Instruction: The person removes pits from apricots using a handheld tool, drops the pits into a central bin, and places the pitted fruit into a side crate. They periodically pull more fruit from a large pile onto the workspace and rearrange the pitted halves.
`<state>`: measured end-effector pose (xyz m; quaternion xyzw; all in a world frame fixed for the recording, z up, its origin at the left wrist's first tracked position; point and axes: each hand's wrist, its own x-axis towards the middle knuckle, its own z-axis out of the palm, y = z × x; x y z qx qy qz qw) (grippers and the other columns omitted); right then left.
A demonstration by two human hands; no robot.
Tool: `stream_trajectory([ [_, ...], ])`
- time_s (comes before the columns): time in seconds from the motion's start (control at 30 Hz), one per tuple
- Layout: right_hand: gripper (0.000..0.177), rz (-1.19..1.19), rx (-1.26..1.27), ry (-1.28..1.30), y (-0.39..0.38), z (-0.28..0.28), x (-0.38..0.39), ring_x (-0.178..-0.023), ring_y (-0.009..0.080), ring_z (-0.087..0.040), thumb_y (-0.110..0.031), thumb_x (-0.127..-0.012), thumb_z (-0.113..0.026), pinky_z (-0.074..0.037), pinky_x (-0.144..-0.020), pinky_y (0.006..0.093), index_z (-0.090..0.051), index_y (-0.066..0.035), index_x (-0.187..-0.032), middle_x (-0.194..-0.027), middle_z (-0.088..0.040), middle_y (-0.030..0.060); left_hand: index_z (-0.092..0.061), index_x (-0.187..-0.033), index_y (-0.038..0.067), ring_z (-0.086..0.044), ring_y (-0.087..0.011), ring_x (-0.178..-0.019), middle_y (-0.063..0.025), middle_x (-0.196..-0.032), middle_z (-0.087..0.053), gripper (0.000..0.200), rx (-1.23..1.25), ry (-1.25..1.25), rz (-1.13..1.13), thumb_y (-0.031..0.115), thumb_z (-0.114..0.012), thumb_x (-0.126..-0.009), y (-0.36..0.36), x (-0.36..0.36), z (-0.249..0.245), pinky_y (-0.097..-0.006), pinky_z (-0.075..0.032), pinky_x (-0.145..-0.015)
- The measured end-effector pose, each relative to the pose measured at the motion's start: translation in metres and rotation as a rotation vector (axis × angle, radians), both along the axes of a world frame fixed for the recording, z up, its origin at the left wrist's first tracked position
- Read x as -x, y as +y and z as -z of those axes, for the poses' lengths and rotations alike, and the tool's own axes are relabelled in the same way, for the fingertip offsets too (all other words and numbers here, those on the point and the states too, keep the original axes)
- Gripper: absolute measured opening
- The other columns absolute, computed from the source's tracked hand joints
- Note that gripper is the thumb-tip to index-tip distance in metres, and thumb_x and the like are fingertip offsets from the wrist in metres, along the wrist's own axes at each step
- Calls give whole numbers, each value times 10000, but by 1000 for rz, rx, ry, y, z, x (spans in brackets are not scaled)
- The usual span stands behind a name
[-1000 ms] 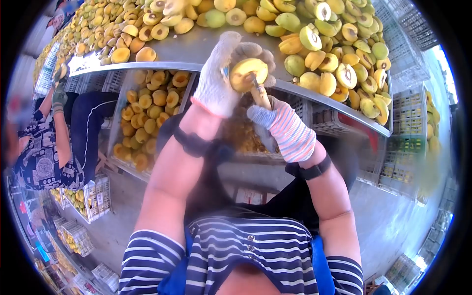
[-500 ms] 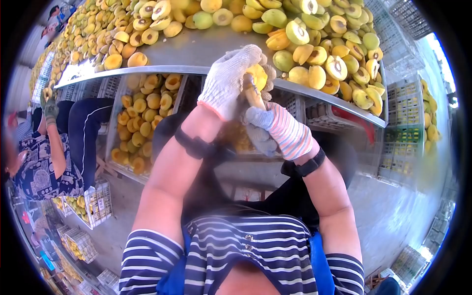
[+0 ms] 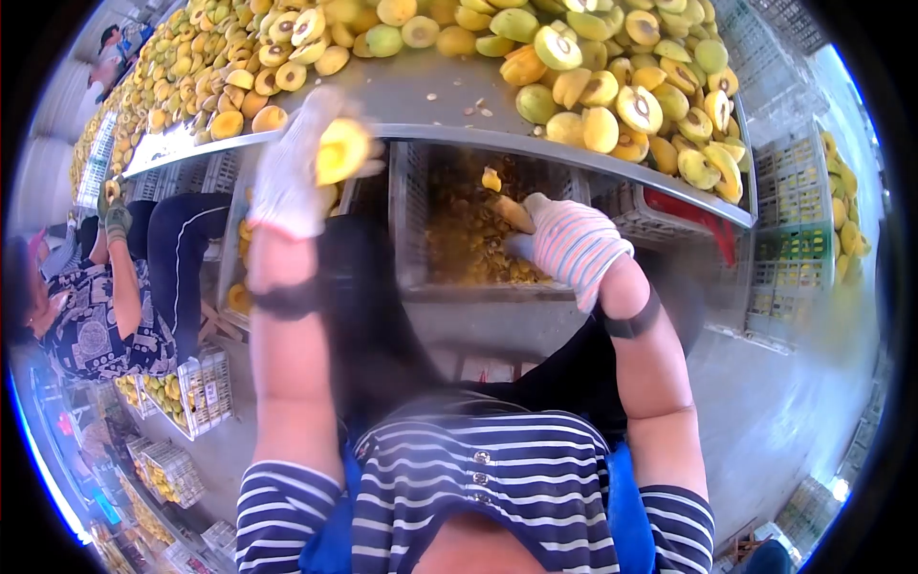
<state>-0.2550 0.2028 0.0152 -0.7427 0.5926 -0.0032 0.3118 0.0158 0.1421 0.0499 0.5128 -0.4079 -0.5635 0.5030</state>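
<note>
My left hand (image 3: pixel 301 167), in a knitted white glove and blurred by motion, grips a yellow peach half (image 3: pixel 341 151) with its cut side showing. It is over the front edge of the metal table (image 3: pixel 402 91). My right hand (image 3: pixel 574 239), in a striped glove, is closed around a wooden-handled pitting tool (image 3: pixel 514 212) pointing up and left. A small yellow-brown piece (image 3: pixel 491 179) shows just beyond the tool's end. Below lies a crate (image 3: pixel 411 258) of dark pits and scraps (image 3: pixel 469 234).
Halved peaches (image 3: pixel 636 110) are heaped along the table's back and right. A crate of peach halves (image 3: pixel 237 297) stands beneath my left arm. Another person (image 3: pixel 105 297) works at the left. Stacked crates (image 3: pixel 789 230) stand at the right.
My hands have parted. The left has swung left with the peach half; the right has shifted slightly right, drawing the tool out of the fruit. The pits crate is now visible between them.
</note>
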Motion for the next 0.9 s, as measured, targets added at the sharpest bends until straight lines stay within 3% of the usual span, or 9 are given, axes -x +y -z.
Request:
stream_trajectory([
  [0.07, 398, -13, 43, 97, 8, 3, 11, -783, 424, -644, -342, -847, -684, -507, -662, 481, -551, -3, -1005, -795, -657, 241, -622, -1169, 6, -686, -263, -903, -167, -1058, -679, 582, 2, -1315, -20, 488, -649, -844, -3, -21, -17, -376, -539, -812],
  [0.13, 370, -79, 175, 5, 13, 4, 12, -746, 406, -651, -326, -861, -666, -511, -642, 468, -537, -15, -1014, -751, -657, 215, -587, -1246, 11, -640, -280, -1048, -178, -1157, -651, 683, 147, -1652, 0, 526, -638, -800, -3, -3, -15, -389, -494, -919],
  [0.2, 366, -72, 225, 20, 12, 1, 9, -722, 405, -647, -312, -860, -663, -509, -634, 468, -528, -19, -1033, -737, -653, 213, -569, -1298, 78, -568, -323, -1171, -164, -1262, -607, 662, 450, -1409, 87, 524, -606, -810, -30, 29, 11, -420, -454, -980],
  [0.33, 326, 174, 239, -75, 11, 6, 20, -745, 400, -641, -308, -852, -675, -506, -668, 460, -549, -45, -999, -767, -661, 194, -490, -1367, 82, -671, -311, -988, -222, -1218, -624, 757, 87, -1110, 371, 572, -635, -809, -92, 139, 15, -380, -486, -929],
  [0.47, 315, 197, 388, -94, 7, 16, 33, -733, 358, -637, -236, -846, -708, -508, -616, 407, -581, -15, -1032, -790, -649, 184, -574, -1271, 21, -641, -323, -1032, -198, -1096, -680, 677, 253, -1067, 382, 427, -706, -745, -147, 171, 68, -377, -484, -901],
  [0.57, 300, 621, 385, -805, -3, 27, 29, -589, 165, -565, -221, -855, -740, -457, -525, 313, -588, -57, -1054, -666, -565, 27, -632, -1188, 6, -646, -273, -991, -160, -1062, -691, 564, 210, -906, 376, 284, -732, -708, -117, 153, 38, -327, -494, -864],
  [0.67, 208, 1003, -388, -1549, -9, -11, 31, -408, 33, -382, -229, -897, -702, -271, -363, 203, -555, -145, -1018, -644, -519, -55, -677, -1137, 52, -642, -234, -1019, -121, -1094, -670, 449, 545, -829, 256, 128, -746, -700, -65, 127, 30, -293, -505, -881],
  [0.8, 217, 838, -169, -1543, -17, -6, 3, -393, 46, -403, -212, -867, -721, -289, -332, 213, -606, -116, -1024, -632, -521, -53, -661, -1127, 95, -593, -246, -1126, -105, -1236, -587, 504, 860, -770, 246, -30, -764, -649, 2, 117, 30, -322, -509, -933],
  [0.9, 236, 704, -146, -1446, -16, -15, -4, -411, 48, -423, -168, -842, -729, -305, -368, 194, -608, -73, -1020, -679, -568, -20, -476, -1343, 53, -588, -199, -1091, -66, -1199, -561, 545, 256, 215, 326, 199, -689, -863, 8, 95, 22, -349, -525, -894],
])
